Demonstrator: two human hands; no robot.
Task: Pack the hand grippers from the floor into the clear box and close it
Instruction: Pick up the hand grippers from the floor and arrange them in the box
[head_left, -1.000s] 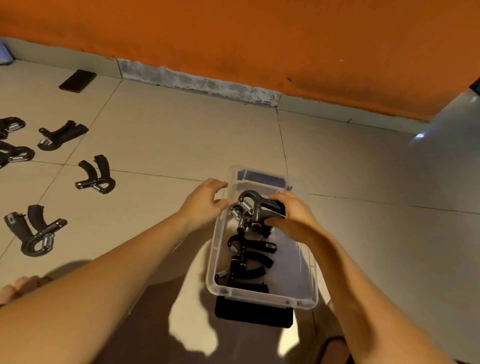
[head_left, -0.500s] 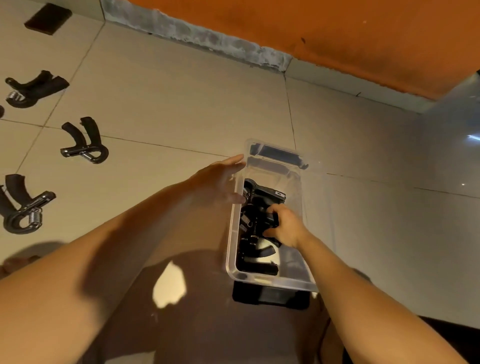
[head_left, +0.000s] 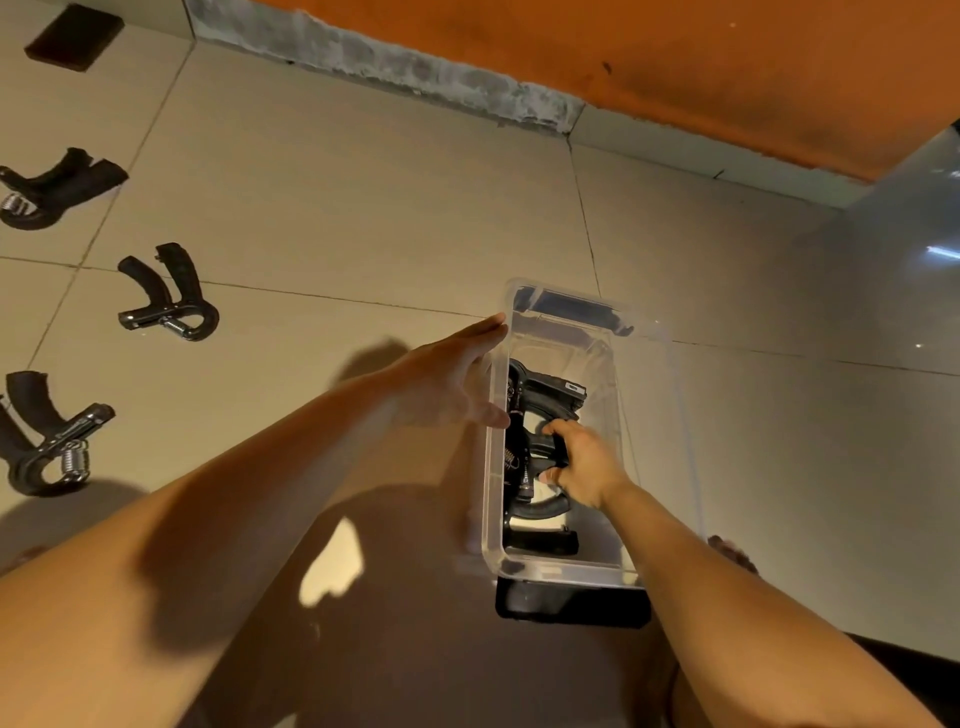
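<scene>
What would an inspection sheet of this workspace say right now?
Surface: tiled floor, partly in shadow.
Job's things: clear box open, packed grippers inside; loose on the floor at left: far gripper, middle gripper, near gripper.
Clutter: dark flat object by the wall; black part at the box's near end.
Hands: left hand flat against the box's left wall; right hand inside, gripping the held gripper.
Cables: nothing seen.
Surroundings: orange wall, grey skirting.

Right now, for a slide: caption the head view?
Right hand grips a hand gripper inside the clear box, left hand flat against its wall; three loose grippers lie on the floor.
</scene>
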